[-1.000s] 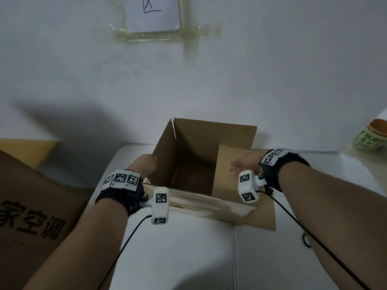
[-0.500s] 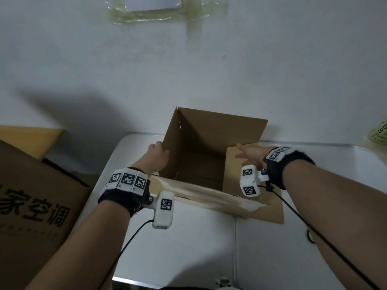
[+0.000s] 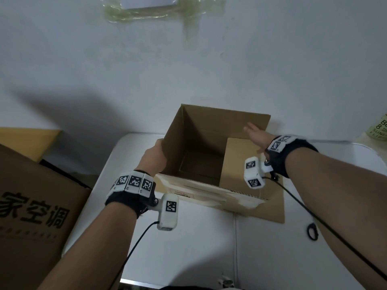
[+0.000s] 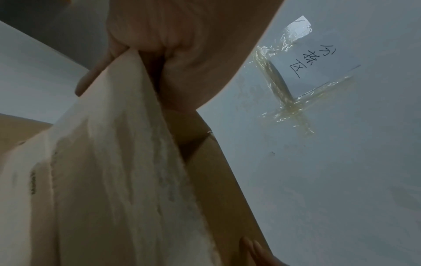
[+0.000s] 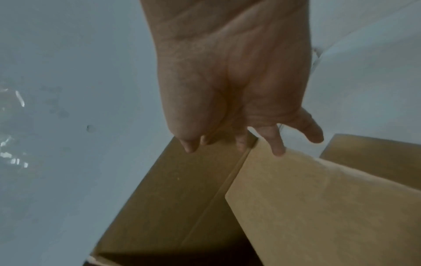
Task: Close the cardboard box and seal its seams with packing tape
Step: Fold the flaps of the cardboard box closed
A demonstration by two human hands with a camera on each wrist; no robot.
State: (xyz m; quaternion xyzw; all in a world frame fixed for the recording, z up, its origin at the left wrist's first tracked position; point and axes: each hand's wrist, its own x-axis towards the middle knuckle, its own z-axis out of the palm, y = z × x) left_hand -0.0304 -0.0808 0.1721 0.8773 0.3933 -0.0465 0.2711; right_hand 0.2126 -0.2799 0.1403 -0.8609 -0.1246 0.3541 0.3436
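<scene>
An open brown cardboard box (image 3: pixel 201 147) stands on the white table (image 3: pixel 188 248), its back and left flaps upright. My left hand (image 3: pixel 155 158) grips the near edge of the left flap (image 3: pixel 176 143). In the left wrist view, thumb and fingers (image 4: pixel 95 75) pinch a cardboard edge with torn white paper on it. My right hand (image 3: pixel 254 135) reaches over the right flap (image 3: pixel 236 164) with straight, spread fingers (image 5: pixel 276 147). Their tips lie at the top edges of the right flap (image 5: pixel 318 207) and the back flap (image 3: pixel 226 126). The front flap (image 3: pixel 209 191) hangs outward. No tape roll is in view.
A large printed cardboard box (image 3: pixel 31 206) stands left of the table. A green container (image 3: pixel 379 130) sits at the far right edge. A small black ring (image 3: pixel 312 231) lies on the table right of the box. A taped paper sign (image 3: pixel 146 3) hangs on the wall behind.
My left hand has risen from low beside the box to grip the left flap. My right hand has slid from the right flap's near part toward the back flap.
</scene>
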